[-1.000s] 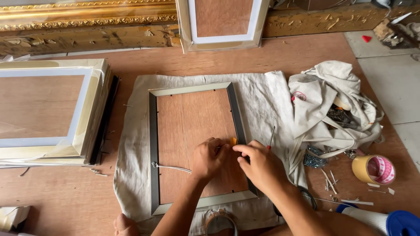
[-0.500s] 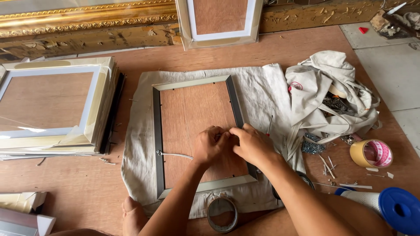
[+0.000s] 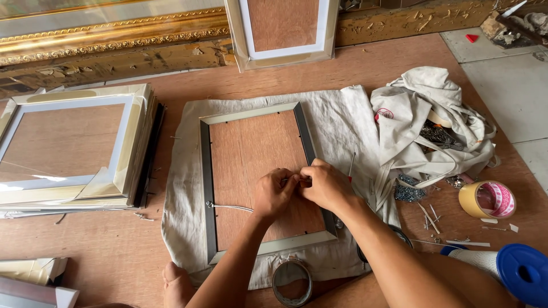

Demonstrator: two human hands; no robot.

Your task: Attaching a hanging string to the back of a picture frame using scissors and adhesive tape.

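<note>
A dark picture frame (image 3: 206, 188) lies face down on a pale cloth (image 3: 342, 122), its brown backing board (image 3: 251, 148) up. A thin hanging cord (image 3: 228, 207) runs from the frame's left rail toward the right rail. My left hand (image 3: 273, 193) and my right hand (image 3: 322, 183) meet at the right side of the backing, fingers pinched together on the cord's end close to the right rail. A small red-handled tool (image 3: 350, 165) lies on the cloth just right of my right hand.
A stack of wrapped frames (image 3: 68, 148) sits at left, another frame (image 3: 285, 28) leans at the back against gilded mouldings (image 3: 114, 40). A crumpled cloth bag (image 3: 434, 125), loose nails (image 3: 408, 188), yellow tape roll (image 3: 486, 199), grey tape roll (image 3: 291, 280) and blue-capped bottle (image 3: 522, 274) lie right and near.
The view has shifted slightly, so the frame sits higher and further left. Both hands stay pinched together at the frame's right side, working the cord's end.
</note>
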